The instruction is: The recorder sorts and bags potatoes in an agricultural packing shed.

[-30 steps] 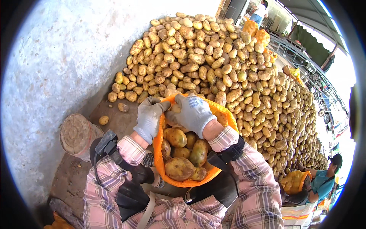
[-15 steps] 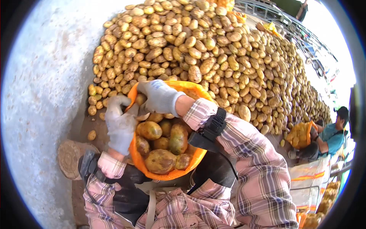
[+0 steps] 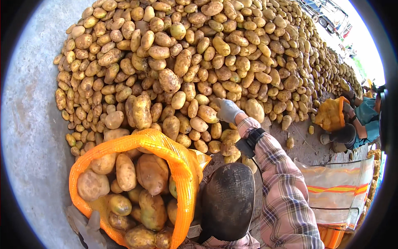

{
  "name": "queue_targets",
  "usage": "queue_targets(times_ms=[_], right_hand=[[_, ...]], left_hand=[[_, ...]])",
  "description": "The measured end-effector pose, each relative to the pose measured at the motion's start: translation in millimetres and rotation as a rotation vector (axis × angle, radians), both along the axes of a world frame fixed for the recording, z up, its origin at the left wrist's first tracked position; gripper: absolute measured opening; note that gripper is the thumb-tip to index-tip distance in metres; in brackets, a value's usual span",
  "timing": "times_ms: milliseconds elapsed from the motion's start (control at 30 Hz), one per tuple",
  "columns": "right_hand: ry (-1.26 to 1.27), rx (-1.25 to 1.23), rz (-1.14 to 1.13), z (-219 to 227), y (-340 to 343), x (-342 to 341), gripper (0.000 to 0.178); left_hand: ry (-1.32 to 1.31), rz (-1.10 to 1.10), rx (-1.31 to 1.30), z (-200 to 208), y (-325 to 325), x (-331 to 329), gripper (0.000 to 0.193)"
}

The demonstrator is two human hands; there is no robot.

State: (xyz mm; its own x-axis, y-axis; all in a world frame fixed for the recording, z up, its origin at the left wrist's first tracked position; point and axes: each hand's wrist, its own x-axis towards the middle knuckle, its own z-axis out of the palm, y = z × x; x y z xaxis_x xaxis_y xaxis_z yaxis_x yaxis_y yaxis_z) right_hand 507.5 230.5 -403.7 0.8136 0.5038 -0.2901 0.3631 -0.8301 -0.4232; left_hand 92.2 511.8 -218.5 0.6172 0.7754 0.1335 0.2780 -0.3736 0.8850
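An orange mesh bag [image 3: 186, 182] stands at the lower left, its mouth wide and several large potatoes [image 3: 152, 173] inside. My left hand [image 3: 88, 232], in a grey glove, grips the near left side of the bag's rim; its fingers are partly hidden. Out over the front of a big potato heap [image 3: 182, 62] reaches my right hand [image 3: 229, 111], also gloved in grey. Its fingers extend leftward against the potatoes, beside a pale rounded potato [image 3: 254, 110], and nothing shows in its grasp.
My dark-covered knee [image 3: 229, 201] stands right of the bag. A concrete wall [image 3: 31, 120] bounds the left. At the right, another person [image 3: 365, 122] sits with an orange bag [image 3: 330, 114]. A whitish sack with orange stripes [image 3: 336, 189] lies nearer, at the lower right.
The bag now sits lower left and nearer in view. My right hand has left its rim and reached out to the heap. My left hand has come down to the bag's near side.
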Motion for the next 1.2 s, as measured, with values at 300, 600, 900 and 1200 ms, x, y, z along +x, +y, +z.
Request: queue_targets(times_ms=[300,600,900,1200], right_hand=[[-0.262,0.095,-0.137,-120,18,-8,0.083],[0.722,1.367,-0.374,-85,-35,-61,0.047],[0.572,1.136,0.010,241,0,-156,0.108],[0.238,0.606,0.807,283,144,-254,0.056]], left_hand=[[0.074,0.023,-0.048,-22,2,-31,0.035],[-0.325,-0.013,-0.556,-25,6,-66,0.054],[-0.281,-0.103,-0.401,-33,16,-41,0.023],[-0.422,0.160,-0.075,-43,13,-44,0.016]])
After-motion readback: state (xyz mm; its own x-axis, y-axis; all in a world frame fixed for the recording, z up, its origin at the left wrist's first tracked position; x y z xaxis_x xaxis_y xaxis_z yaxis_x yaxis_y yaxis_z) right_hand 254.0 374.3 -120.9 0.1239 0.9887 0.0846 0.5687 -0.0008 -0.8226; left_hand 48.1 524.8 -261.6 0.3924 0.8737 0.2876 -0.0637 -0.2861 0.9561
